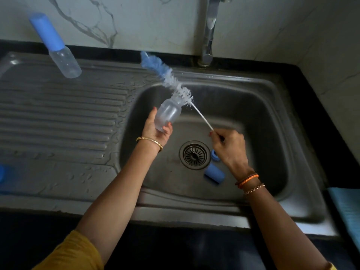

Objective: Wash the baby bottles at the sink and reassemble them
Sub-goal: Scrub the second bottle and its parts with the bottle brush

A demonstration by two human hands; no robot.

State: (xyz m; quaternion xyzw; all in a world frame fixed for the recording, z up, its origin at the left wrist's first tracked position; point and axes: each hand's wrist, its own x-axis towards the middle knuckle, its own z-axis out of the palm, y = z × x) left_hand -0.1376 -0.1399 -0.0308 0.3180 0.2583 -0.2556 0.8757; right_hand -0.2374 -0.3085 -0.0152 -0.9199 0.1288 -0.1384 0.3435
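Observation:
My left hand [158,128] grips a clear, capless baby bottle [167,114] over the left side of the sink basin [263,114], its mouth tilted up and away. My right hand [229,148] pinches the thin white handle of a bottle brush [169,79]. The brush's white and blue bristles stick out past the bottle's mouth, outside the bottle. In the basin lie a blue cap [214,176] and a blue ring [214,155], both close to the drain [194,155]. A second bottle [55,45] with a blue cap on stands at the back of the drainboard.
The tap [209,30] rises behind the basin; no water is running. The ribbed drainboard [58,117] on the left is wet. A blue object [1,173] shows at the left edge. A blue cloth [348,209] lies on the dark counter at right.

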